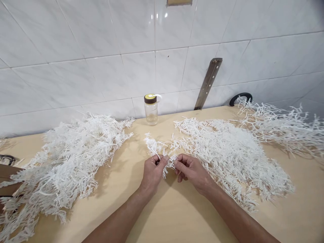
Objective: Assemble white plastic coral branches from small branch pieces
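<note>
Near the middle of the table, my left hand [153, 171] is closed, pinching a white branching sprig [155, 145] between thumb and fingers. Close by on its right, my right hand [189, 168] is closed too, its thumb and forefinger pinching the right side of the same sprig. The sprig's thin branches stick up above and hang below the fingertips. A wide pile of short white pieces [225, 145] lies just right of my right hand. Another large heap of white sprigs [73, 158] covers the table on the left.
A clear jar [151, 109] with a dark and yellow lid stands near the wall. A metal strip [209, 84] leans on the tiles. Beside it is a black curved object [240, 96]. Longer white branches [286, 128] lie at the right, and a brown object [8, 179] sits far left.
</note>
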`<state>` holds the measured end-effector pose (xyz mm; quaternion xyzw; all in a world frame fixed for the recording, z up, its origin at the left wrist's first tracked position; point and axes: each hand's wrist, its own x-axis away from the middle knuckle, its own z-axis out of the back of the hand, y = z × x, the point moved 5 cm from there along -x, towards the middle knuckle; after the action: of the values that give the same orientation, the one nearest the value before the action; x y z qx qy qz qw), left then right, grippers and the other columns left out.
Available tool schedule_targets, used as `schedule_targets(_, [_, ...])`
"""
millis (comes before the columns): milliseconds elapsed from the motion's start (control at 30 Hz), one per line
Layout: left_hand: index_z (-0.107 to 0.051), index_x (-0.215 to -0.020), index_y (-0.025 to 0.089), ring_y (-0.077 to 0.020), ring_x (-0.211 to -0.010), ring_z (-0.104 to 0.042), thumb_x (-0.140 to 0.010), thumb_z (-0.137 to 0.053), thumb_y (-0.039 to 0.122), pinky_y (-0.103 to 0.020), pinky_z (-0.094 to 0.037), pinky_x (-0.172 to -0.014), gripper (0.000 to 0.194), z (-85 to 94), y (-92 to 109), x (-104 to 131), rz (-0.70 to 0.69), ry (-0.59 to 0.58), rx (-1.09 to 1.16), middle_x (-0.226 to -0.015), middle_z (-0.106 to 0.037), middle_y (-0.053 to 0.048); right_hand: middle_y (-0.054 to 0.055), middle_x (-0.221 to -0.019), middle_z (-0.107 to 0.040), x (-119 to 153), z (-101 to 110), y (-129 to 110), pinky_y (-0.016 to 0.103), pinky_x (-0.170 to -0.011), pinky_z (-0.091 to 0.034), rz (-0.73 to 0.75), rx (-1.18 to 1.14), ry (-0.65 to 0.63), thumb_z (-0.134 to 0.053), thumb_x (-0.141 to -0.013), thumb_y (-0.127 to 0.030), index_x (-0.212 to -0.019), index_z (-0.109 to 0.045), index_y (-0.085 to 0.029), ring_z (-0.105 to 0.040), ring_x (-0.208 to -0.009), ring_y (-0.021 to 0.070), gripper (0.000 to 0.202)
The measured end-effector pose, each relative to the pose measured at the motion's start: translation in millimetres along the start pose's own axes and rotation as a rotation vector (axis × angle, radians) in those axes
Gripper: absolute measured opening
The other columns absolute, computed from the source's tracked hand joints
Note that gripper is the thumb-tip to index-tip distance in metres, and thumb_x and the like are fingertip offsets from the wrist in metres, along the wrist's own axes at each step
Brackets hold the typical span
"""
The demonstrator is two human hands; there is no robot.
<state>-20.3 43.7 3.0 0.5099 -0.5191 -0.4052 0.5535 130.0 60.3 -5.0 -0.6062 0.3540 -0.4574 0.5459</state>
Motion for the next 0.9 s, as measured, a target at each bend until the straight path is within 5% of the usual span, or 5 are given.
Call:
schedule_targets(400, [-0.052, -0.065, 0.017, -0.0101, -0.060, -0.038, -0.076, -0.069, 0.045, -0.023, -0.033, -0.059, 0.035, 0.8, -2.1, -3.0, -0.077, 0.002, -0.058, -0.062, -0.044, 0.004, -0.003, -0.062, -0.061, -2.0, -1.5, 10.7, 0.022, -0.047, -0.045, 0.025, 0.098, 0.030, -0.060, -0.087, -0.040, -0.072, -0.054, -0.019, -0.061, -0.045, 0.0116, 0.026])
schedule_targets(733, [-0.053, -0.063, 0.017, -0.0105, -0.057, -0.040, -0.080, -0.063, 0.047, -0.023, -0.033, -0.055, 0.036, -1.6, -0.4, -3.6, -0.137, -0.029, -0.185, -0.058, -0.045, 0.003, -0.002, -0.071, -0.063, 0.9, 1.5, 4.9, 0.021, -0.044, -0.042, 0.058, 0.087, -0.126, -0.062, -0.087, -0.047, -0.097, -0.057, -0.019, -0.062, -0.047, 0.0119, 0.030])
schedule_targets(900, [-0.054, -0.063, 0.017, -0.0115, -0.057, -0.044, -0.082, -0.060, 0.045, -0.024, -0.036, -0.057, 0.034, -4.5, -5.0, -3.7, -0.165, -0.034, -0.278, -0.058, -0.050, 0.003, 0.001, -0.073, -0.065, 1.4, 4.0, 3.6, 0.021, -0.043, -0.040, 0.086, 0.105, -0.160, -0.062, -0.086, -0.054, -0.088, -0.058, -0.018, -0.064, -0.047, 0.0130, 0.036])
